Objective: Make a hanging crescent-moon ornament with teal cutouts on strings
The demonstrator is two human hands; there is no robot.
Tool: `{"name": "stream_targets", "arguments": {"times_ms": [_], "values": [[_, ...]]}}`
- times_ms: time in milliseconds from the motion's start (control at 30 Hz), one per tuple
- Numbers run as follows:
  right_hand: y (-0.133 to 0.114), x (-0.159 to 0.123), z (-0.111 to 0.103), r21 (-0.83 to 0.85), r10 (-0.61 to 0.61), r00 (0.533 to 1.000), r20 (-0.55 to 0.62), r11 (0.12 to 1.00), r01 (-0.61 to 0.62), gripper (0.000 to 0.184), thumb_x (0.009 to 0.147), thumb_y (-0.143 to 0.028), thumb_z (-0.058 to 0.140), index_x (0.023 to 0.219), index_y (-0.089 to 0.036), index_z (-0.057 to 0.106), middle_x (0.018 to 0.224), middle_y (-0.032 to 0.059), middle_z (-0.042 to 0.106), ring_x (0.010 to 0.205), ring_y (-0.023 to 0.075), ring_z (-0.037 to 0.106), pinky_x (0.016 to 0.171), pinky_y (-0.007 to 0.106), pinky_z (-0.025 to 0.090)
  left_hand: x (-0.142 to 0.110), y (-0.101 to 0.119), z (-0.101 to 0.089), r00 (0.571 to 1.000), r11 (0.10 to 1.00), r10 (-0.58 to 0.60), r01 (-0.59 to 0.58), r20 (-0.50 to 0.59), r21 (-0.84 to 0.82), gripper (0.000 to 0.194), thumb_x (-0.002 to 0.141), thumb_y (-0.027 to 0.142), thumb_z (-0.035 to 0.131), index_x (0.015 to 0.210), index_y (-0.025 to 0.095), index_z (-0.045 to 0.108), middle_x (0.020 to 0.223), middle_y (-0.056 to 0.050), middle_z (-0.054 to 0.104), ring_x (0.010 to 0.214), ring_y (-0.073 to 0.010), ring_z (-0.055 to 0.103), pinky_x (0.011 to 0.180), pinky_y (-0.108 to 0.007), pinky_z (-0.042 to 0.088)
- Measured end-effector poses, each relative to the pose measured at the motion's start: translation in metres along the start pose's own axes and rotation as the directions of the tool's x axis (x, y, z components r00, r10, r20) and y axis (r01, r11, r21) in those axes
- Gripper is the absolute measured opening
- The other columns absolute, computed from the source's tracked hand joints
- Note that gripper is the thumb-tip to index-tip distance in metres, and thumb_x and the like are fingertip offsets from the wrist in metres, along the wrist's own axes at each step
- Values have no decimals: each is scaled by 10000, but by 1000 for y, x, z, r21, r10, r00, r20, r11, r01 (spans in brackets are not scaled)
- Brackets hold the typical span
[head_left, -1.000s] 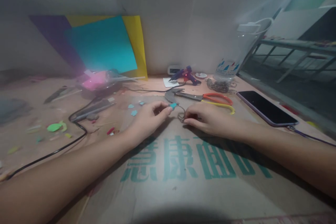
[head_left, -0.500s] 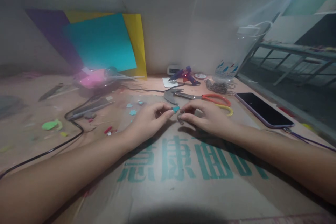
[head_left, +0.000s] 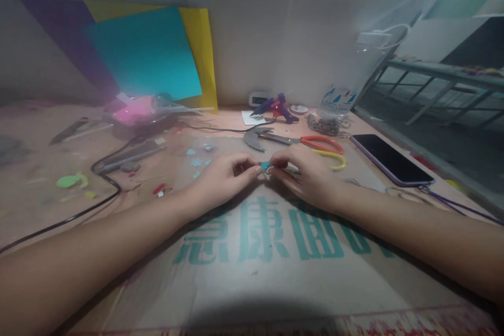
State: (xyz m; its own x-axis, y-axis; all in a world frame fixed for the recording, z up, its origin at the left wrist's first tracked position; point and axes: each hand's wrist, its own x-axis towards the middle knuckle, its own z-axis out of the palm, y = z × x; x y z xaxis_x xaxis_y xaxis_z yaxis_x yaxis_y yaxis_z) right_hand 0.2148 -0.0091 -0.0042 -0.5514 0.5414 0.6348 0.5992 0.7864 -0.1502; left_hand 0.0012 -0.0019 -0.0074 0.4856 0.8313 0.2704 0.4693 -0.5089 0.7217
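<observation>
Two bare hands meet above a cardboard sheet (head_left: pixel 252 286) printed with large green characters, lying on a pinkish tabletop (head_left: pixel 129 176). Between the fingertips, at the centre, is a small teal piece (head_left: pixel 265 166). The left hand (head_left: pixel 226 176) pinches its left end between thumb and fingers; the right hand (head_left: pixel 307 176), fingers narrowed at the other end, holds a thin cord (head_left: pixel 293 171), its exact grip partly hidden. Just beyond lie scissors (head_left: pixel 323 144) with one orange and one yellow handle. Farther back is a purple glue gun (head_left: pixel 277 107) with a red light. Pale blue cutouts (head_left: pixel 196 163) lie near the left hand; a phone (head_left: pixel 391 159) rests at right.
</observation>
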Motion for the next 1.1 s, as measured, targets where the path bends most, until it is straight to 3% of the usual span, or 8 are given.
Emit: {"name": "stream_targets", "arguments": {"times_ms": [633,867,1100], "values": [[0,0,2,22,-11,1000,27,1000,10,74,886,-254,587,855,-190,566,747,24,611,687,157,521,666,281,388,-4,1,0,997,995,64,-66,35,69,254,915,356,483,852,187,661,820,-5,688,764,-159,599,701,-265,434],[-2,1,-2,35,21,998,51,999,-23,160,908,-339,574,899,-180,589,777,37,641,702,162,540,679,287,395,-1,3,-2,999,999,21,-20,-28,47,288,924,370,481,785,166,630,706,13,622,673,-136,543,605,-241,386],[2,2,-1,58,41,991,130,997,-49,88,883,-265,608,873,-181,633,779,23,671,704,152,563,707,285,399,0,7,-4,996,1000,-17,17,-93,-2,217,901,333,531,824,177,660,707,19,638,663,-131,556,626,-237,415]]}}
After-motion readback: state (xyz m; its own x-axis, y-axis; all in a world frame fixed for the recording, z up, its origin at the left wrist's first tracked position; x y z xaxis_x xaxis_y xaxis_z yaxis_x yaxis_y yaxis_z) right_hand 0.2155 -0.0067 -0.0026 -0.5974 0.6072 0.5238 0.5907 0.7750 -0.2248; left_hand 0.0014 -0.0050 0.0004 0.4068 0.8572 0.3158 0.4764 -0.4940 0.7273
